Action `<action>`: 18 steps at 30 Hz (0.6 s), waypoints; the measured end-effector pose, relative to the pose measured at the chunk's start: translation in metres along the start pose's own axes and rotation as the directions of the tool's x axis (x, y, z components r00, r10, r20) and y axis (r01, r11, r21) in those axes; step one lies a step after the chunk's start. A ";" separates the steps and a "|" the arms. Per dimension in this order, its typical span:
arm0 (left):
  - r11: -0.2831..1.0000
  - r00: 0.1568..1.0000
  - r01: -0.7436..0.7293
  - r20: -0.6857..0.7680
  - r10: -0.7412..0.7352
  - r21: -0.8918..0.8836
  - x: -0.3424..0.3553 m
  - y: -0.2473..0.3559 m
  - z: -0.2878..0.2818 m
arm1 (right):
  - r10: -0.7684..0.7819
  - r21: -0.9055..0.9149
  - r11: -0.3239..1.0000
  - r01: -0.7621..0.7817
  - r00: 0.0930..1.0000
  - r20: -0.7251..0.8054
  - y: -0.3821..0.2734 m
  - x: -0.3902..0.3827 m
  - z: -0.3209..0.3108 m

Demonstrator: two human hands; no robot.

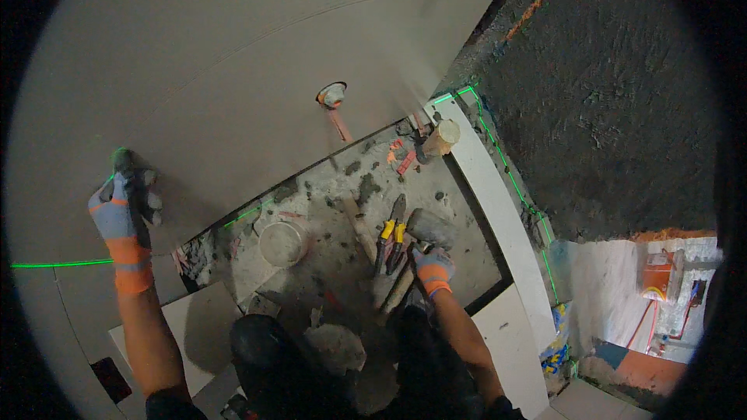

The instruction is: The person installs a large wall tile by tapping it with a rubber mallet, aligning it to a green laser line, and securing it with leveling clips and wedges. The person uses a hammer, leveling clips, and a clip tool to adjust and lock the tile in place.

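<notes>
My left hand (pixel 124 202), in a grey and orange glove, rests open against the large grey tile panel (pixel 218 31), dark fingertips on its surface. My right hand (pixel 432 268), gloved alike, is closed on the handle of a mallet (pixel 432 227) just below its grey head. Beside it, two yellow-and-black pliers or cutters (pixel 389 232) lie on the mortar-stained floor. A round pale container (pixel 282 244) is to their left. A round opening (pixel 331 95) in the panel has grey and orange material in it.
A cylindrical container (pixel 442 138) stands by a long white strip (pixel 525 303) at right. Rough dark plaster (pixel 607 109) covers the upper right. Cut tiles (pixel 191 319) lie lower left. A green laser line crosses several surfaces. An opening at lower right shows an orange object (pixel 657 272).
</notes>
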State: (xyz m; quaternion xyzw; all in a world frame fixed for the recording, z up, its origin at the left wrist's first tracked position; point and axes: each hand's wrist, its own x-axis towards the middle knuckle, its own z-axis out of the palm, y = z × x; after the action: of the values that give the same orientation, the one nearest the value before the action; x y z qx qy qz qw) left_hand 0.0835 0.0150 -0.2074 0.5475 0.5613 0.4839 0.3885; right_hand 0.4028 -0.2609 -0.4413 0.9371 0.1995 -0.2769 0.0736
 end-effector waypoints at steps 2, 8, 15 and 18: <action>0.993 0.998 0.046 0.052 -0.041 -0.105 -0.003 -0.002 0.005 | -0.027 -0.023 0.999 0.026 0.998 -0.052 -0.001 0.001 -0.001; 0.979 0.998 0.056 0.026 -0.052 -0.197 -0.015 -0.007 0.018 | -0.192 -0.108 0.975 0.192 0.981 0.015 -0.002 -0.005 -0.023; 0.909 0.996 0.092 0.029 -0.088 -0.407 -0.024 -0.018 0.027 | -0.422 -0.243 0.888 0.391 0.902 -0.091 0.004 -0.033 -0.054; 0.900 0.990 0.134 0.026 -0.135 -0.414 -0.026 -0.018 0.031 | -0.534 -0.078 0.845 0.528 0.831 -0.156 0.001 -0.047 -0.080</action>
State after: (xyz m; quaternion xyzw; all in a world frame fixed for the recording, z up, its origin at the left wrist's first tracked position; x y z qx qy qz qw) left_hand 0.1117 -0.0063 -0.2342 0.4119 0.4829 0.5648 0.5275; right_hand 0.4065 -0.2577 -0.3491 0.8638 0.4617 -0.2016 -0.0087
